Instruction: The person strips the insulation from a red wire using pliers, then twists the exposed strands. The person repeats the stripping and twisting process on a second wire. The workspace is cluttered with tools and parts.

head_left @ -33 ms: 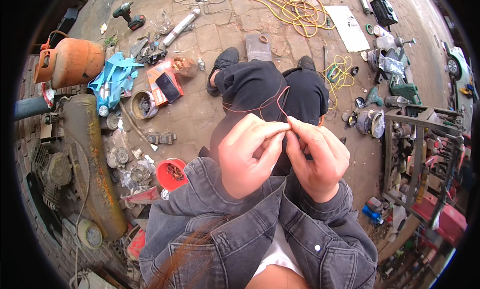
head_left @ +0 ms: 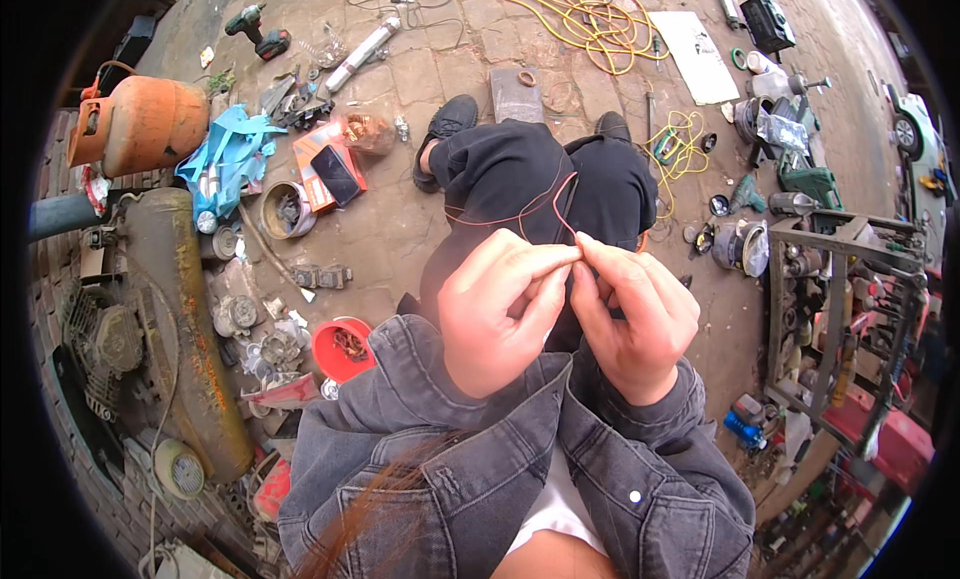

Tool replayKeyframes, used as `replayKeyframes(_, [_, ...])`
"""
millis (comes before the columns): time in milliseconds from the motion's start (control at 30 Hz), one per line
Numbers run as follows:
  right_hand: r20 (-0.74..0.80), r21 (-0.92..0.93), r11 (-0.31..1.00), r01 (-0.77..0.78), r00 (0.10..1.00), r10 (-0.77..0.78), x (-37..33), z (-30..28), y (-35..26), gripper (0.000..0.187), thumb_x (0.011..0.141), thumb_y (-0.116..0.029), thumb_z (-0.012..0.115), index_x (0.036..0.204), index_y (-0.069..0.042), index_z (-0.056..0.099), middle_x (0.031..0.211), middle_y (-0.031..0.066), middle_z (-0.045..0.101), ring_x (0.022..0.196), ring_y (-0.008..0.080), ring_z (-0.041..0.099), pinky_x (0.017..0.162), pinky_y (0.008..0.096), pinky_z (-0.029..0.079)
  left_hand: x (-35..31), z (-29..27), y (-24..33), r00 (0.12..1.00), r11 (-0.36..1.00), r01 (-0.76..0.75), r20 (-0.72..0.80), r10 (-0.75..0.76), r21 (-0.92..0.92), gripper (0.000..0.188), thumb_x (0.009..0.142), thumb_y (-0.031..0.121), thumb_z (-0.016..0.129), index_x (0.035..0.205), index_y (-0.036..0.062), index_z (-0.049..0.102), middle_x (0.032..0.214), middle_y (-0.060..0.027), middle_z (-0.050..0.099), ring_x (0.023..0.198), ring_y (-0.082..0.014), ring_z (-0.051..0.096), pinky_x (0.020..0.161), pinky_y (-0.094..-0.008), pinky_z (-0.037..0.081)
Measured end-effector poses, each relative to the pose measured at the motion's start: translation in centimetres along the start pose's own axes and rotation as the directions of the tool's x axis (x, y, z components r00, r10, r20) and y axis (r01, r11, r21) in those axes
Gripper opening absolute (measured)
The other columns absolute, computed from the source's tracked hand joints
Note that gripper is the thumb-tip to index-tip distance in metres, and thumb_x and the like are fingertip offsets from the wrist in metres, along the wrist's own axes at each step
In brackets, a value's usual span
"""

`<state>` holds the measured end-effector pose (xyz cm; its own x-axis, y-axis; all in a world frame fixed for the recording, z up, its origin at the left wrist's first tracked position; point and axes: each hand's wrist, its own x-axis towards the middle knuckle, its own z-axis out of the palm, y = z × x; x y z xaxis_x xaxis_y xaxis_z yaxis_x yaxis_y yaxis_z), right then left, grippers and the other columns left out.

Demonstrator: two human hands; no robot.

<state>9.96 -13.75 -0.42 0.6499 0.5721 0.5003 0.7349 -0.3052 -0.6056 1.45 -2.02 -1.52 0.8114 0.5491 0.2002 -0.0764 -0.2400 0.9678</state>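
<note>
Over my lap my left hand [head_left: 503, 314] and my right hand [head_left: 637, 319] meet at the fingertips, both in a pinch. A thin red wire [head_left: 563, 217] rises from between the fingertips and curves up over my dark trousers. Its pinched end is hidden by the fingers. Fine copper-coloured wire [head_left: 490, 224] loops across my knees. Between and beyond my shoes, a dark flat block [head_left: 513, 101] lies on the floor with a small brownish ring [head_left: 527, 79] on it.
To the left are an orange gas cylinder [head_left: 160, 127], a blue bag [head_left: 232, 149], a phone [head_left: 338, 175] on a box and a red bucket [head_left: 328, 354]. A yellow cable [head_left: 590, 29] lies ahead. A metal frame rack [head_left: 835, 309] stands at right.
</note>
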Motion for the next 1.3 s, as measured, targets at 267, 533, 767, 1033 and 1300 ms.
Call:
replayKeyframes(267, [0.018,0.005,1.0,-0.001,1.0,0.001,0.3,-0.2,0.1,0.023,0.073,0.011,0.071,0.095,0.001,0.072,0.068,0.0048,0.063,0.052,0.0104,0.052,0.048,0.0229,0.04,-0.1,-0.2,-0.2,0.998,0.999,-0.028,0.059,0.03,-0.033,0.022,0.082,-0.012,0.067,0.102,-0.0022,0.07,0.078,-0.0069,0.058,0.058,-0.0086,0.052,0.051,-0.0232,0.04])
replayKeyframes(533, [0.125,0.091,0.995,-0.032,0.992,0.021,0.4,-0.7,0.3,0.031,0.071,0.011,0.07,0.101,0.003,0.07,0.079,0.0109,0.068,0.064,0.0198,0.064,0.057,0.0285,0.051,-0.2,-0.1,-0.1,0.989,0.971,0.147,0.041,-0.142,-0.191,0.016,0.086,-0.011,0.066,0.1,-0.0044,0.07,0.081,-0.0017,0.053,0.061,-0.0032,0.045,0.054,-0.0204,0.036])
replayKeyframes(767, [0.145,0.032,0.999,0.01,0.989,-0.014,0.3,-0.7,0.7,0.031,0.07,0.009,0.07,0.1,0.003,0.069,0.082,0.0127,0.07,0.068,0.0246,0.068,0.061,0.0316,0.055,-0.2,0.0,-0.3,0.989,0.976,0.141,0.06,-0.133,-0.164,0.015,0.086,-0.011,0.065,0.099,-0.005,0.069,0.081,-0.0023,0.054,0.061,-0.0034,0.045,0.054,-0.0205,0.037])
replayKeyframes(1033, [0.155,0.066,0.997,-0.032,0.988,0.021,0.5,-1.1,1.1,0.024,0.072,0.01,0.07,0.095,0.002,0.071,0.076,0.0096,0.069,0.062,0.018,0.064,0.057,0.0271,0.051,-0.3,0.0,-0.4,0.975,0.959,0.206,0.124,-0.185,-0.192,0.014,0.087,-0.011,0.064,0.099,-0.0054,0.068,0.082,-0.0028,0.056,0.063,-0.0032,0.049,0.056,-0.0198,0.039])
replayKeyframes(1300, [0.072,0.084,0.995,-0.049,0.996,0.043,0.3,-0.6,0.6,0.022,0.072,0.011,0.074,0.093,0.003,0.071,0.076,0.0094,0.07,0.062,0.0151,0.065,0.058,0.024,0.051,-0.3,0.5,-0.6,0.97,0.912,0.24,0.035,-0.242,-0.334,0.01,0.089,-0.01,0.064,0.098,-0.0064,0.067,0.087,-0.003,0.061,0.069,-0.003,0.054,0.059,-0.0192,0.042])
